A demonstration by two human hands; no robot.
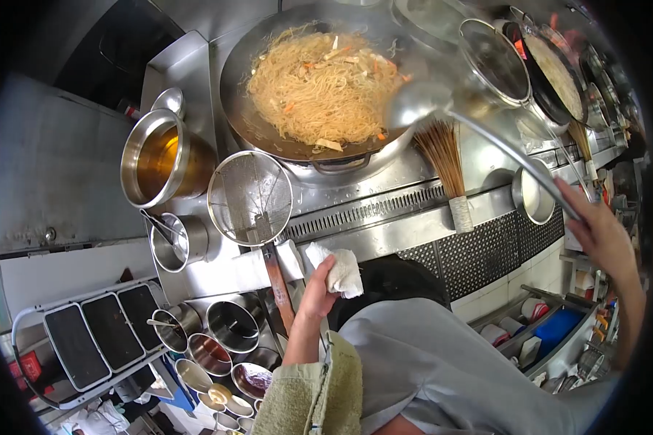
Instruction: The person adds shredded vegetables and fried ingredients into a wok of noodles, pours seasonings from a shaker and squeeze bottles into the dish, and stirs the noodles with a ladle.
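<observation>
My left hand (318,291) is closed around a folded white cloth (338,270), held in front of the stove edge. In my right hand (601,230) is the handle of a metal ladle (511,148), whose bowl hangs over the right rim of a large wok (232,94). Thin brown noodles (319,87) with orange and pale strips lie heaped in the wok. Close to my left hand rests a round wire strainer (250,197) with a wooden handle. Below the ladle, a bamboo wok brush (446,167) leans on the stove edge.
A steel pot of amber oil (134,163) and a smaller steel pot (196,239) stand left of the strainer. Several sauce containers (210,355) sit at lower left beside dark trays (76,344). At right are a steel bowl (535,196), another strainer (495,61) and a second wok (555,76).
</observation>
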